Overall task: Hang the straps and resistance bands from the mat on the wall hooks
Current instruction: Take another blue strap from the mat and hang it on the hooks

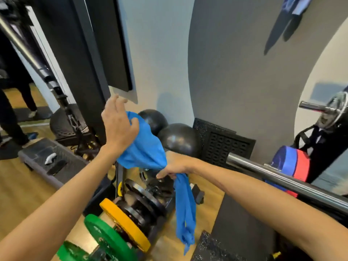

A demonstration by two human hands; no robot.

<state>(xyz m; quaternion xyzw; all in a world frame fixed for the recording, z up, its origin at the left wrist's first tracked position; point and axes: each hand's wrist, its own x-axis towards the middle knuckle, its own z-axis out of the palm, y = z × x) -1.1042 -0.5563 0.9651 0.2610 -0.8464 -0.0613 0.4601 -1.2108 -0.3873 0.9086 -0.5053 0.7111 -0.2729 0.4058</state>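
Note:
A wide blue resistance band stretches between both hands in front of the grey wall. My left hand is raised with the band's upper end draped over its palm side; the fingers spread loosely and the thumb touches the fabric. Lower down, my right hand grips the band bunched in its fist, and the loose tail hangs down from it toward the floor. At the top right, dark and blue straps hang on the wall. No hook shows clearly.
Two black balls sit by the wall. Below the hands a rack holds black, yellow and green weight plates. A chrome barbell crosses at the right. A step platform lies left, with a person's legs behind it.

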